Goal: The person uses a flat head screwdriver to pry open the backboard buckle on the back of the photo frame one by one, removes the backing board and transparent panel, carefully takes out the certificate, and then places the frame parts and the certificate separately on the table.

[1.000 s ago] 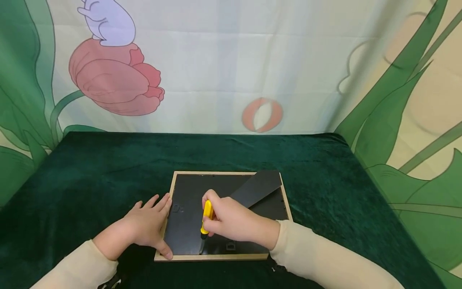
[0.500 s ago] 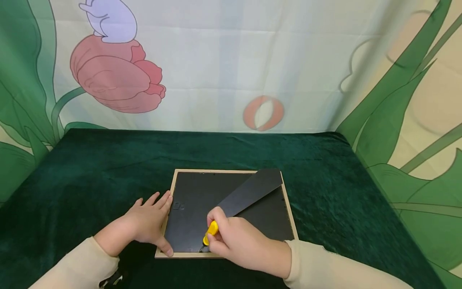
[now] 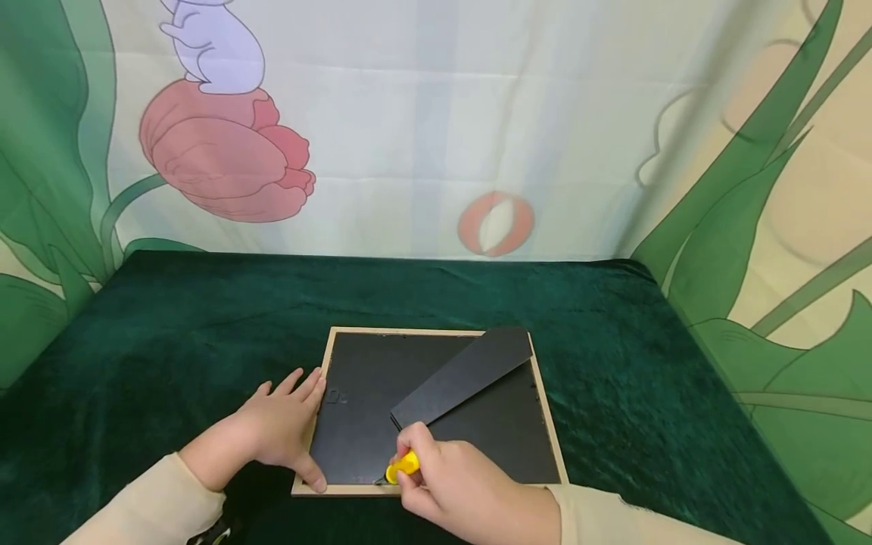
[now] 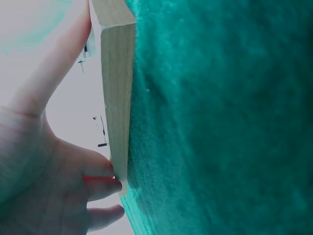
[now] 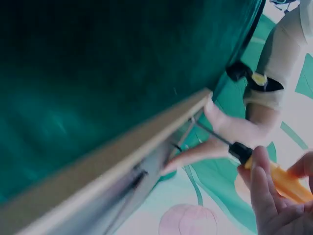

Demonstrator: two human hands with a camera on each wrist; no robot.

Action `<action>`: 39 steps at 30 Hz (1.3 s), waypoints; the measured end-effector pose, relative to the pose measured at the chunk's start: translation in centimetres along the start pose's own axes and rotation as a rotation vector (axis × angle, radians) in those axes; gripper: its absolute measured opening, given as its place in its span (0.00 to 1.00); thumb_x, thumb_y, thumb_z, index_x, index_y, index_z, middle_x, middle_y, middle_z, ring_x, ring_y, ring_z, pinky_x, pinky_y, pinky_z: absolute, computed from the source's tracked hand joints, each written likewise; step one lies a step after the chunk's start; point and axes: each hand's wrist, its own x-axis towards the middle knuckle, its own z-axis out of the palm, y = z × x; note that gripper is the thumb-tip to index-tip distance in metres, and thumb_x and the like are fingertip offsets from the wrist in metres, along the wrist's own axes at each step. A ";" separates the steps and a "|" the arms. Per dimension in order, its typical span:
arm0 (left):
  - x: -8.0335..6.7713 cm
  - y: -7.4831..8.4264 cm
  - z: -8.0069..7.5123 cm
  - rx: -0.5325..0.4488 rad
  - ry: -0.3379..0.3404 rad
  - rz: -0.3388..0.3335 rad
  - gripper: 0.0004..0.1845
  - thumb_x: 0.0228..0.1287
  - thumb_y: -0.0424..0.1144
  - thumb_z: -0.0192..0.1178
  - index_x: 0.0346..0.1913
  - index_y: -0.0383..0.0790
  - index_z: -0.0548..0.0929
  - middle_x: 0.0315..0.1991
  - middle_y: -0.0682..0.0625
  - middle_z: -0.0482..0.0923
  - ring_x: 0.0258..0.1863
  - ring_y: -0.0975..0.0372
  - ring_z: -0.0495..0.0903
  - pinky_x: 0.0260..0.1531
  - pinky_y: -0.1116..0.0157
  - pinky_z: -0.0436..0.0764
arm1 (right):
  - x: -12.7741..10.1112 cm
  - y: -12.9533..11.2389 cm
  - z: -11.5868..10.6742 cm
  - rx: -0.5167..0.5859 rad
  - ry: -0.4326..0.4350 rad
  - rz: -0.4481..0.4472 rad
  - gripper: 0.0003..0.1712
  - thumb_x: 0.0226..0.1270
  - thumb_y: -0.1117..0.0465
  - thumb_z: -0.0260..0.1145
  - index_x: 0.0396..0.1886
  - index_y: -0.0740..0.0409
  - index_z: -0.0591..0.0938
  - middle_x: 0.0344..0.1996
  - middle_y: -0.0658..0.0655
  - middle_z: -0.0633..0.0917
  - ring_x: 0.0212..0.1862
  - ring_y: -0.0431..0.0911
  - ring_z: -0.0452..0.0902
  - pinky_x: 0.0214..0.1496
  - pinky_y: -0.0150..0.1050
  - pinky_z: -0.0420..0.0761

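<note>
A wooden picture frame (image 3: 545,412) lies face down on the green velvet table (image 3: 204,333), its black backing board (image 3: 368,401) up and a black stand flap (image 3: 463,376) raised across it. My right hand (image 3: 463,492) grips a small yellow-handled screwdriver (image 3: 402,467), whose metal tip touches the frame's near edge. The screwdriver (image 5: 274,178) and its thin shaft show again in the right wrist view beside the frame's edge (image 5: 122,152). My left hand (image 3: 279,435) rests flat against the frame's left side, thumb on the near left corner. The wooden side (image 4: 117,98) of the frame fills the left wrist view.
A printed curtain (image 3: 409,113) with a tulip and green leaves hangs behind and to both sides of the table. The green cloth stretches bare to the left, right and behind the frame. Beige sleeves (image 3: 129,507) cover both forearms.
My right hand has slid the screwdriver down from the middle of the backing board to the frame's near edge. The left hand has stayed where it was.
</note>
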 end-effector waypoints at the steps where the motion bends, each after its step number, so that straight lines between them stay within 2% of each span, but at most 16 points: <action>1: 0.0 0.0 0.1 -0.003 0.000 0.002 0.73 0.03 0.77 0.55 0.63 0.34 0.52 0.64 0.42 0.44 0.61 0.45 0.43 0.48 0.38 0.46 | 0.2 0.2 -0.1 0.012 -0.006 0.005 0.14 0.53 0.64 0.56 0.37 0.56 0.62 0.17 0.43 0.72 0.13 0.27 0.56 0.17 0.15 0.61; 4: 0.1 -0.1 0.3 -0.010 0.005 0.012 0.73 0.04 0.77 0.55 0.63 0.34 0.52 0.64 0.42 0.43 0.61 0.45 0.43 0.48 0.38 0.47 | 1.0 1.2 -0.8 0.166 -0.045 0.107 0.13 0.56 0.63 0.56 0.37 0.55 0.62 0.21 0.44 0.77 0.18 0.28 0.67 0.23 0.18 0.68; 7: 0.3 -0.1 0.4 -0.005 0.009 0.023 0.73 0.04 0.78 0.54 0.63 0.35 0.52 0.64 0.43 0.43 0.61 0.46 0.43 0.48 0.39 0.48 | 1.7 2.6 -2.2 0.428 -0.060 0.317 0.13 0.57 0.65 0.56 0.38 0.55 0.62 0.29 0.51 0.80 0.26 0.36 0.75 0.32 0.25 0.74; 9: 0.3 0.0 0.4 -0.002 0.006 0.029 0.73 0.04 0.78 0.54 0.63 0.35 0.52 0.64 0.42 0.43 0.61 0.46 0.43 0.48 0.39 0.49 | 1.7 3.8 -3.2 0.534 -0.037 0.423 0.13 0.57 0.66 0.56 0.38 0.56 0.63 0.32 0.54 0.80 0.28 0.42 0.77 0.34 0.31 0.76; 11: 0.2 0.0 0.4 -0.005 -0.002 0.028 0.73 0.05 0.77 0.54 0.63 0.35 0.52 0.64 0.42 0.43 0.61 0.46 0.43 0.48 0.39 0.49 | 1.5 5.4 -3.9 0.562 -0.008 0.505 0.12 0.57 0.66 0.56 0.39 0.57 0.63 0.31 0.55 0.80 0.28 0.45 0.78 0.33 0.33 0.76; 14: 0.2 0.0 0.3 -0.020 -0.015 0.018 0.73 0.05 0.76 0.56 0.63 0.34 0.52 0.64 0.42 0.43 0.61 0.46 0.43 0.49 0.40 0.48 | 0.9 8.3 -4.6 0.532 0.019 0.596 0.12 0.56 0.65 0.56 0.39 0.58 0.64 0.29 0.55 0.80 0.26 0.46 0.77 0.30 0.35 0.77; 18: 0.0 0.0 0.3 -0.028 -0.023 0.013 0.73 0.05 0.76 0.57 0.63 0.35 0.52 0.64 0.43 0.43 0.61 0.46 0.42 0.49 0.40 0.48 | 0.3 11.3 -5.2 0.523 -0.013 0.700 0.15 0.56 0.64 0.54 0.42 0.62 0.63 0.26 0.58 0.79 0.23 0.49 0.77 0.28 0.38 0.77; 24: -0.1 0.0 0.4 -0.019 -0.021 0.009 0.73 0.04 0.76 0.56 0.63 0.35 0.51 0.64 0.42 0.43 0.61 0.46 0.42 0.49 0.40 0.48 | -0.2 13.2 -5.2 0.551 -0.108 0.730 0.18 0.58 0.65 0.52 0.46 0.66 0.61 0.25 0.60 0.77 0.23 0.54 0.76 0.27 0.39 0.77; 27: -0.1 0.0 0.3 -0.012 -0.011 0.004 0.73 0.04 0.76 0.56 0.64 0.36 0.51 0.65 0.43 0.42 0.61 0.47 0.41 0.49 0.40 0.48 | -0.1 13.3 -4.8 0.570 -0.133 0.719 0.19 0.57 0.65 0.53 0.47 0.66 0.61 0.25 0.60 0.77 0.22 0.52 0.76 0.27 0.39 0.77; 33: -0.2 -0.1 0.2 -0.015 0.006 0.022 0.72 0.05 0.76 0.57 0.64 0.36 0.51 0.65 0.43 0.41 0.61 0.47 0.42 0.49 0.41 0.50 | 0.0 13.2 -4.3 0.535 -0.183 0.723 0.17 0.56 0.65 0.54 0.44 0.65 0.63 0.24 0.59 0.77 0.20 0.49 0.75 0.26 0.39 0.77; 39: -0.2 -0.2 0.3 -0.020 0.010 0.028 0.72 0.06 0.75 0.57 0.63 0.35 0.51 0.65 0.43 0.42 0.61 0.47 0.43 0.49 0.41 0.50 | -0.2 13.1 -4.3 0.581 -0.231 0.724 0.17 0.56 0.64 0.54 0.44 0.66 0.62 0.23 0.61 0.76 0.21 0.50 0.75 0.27 0.39 0.77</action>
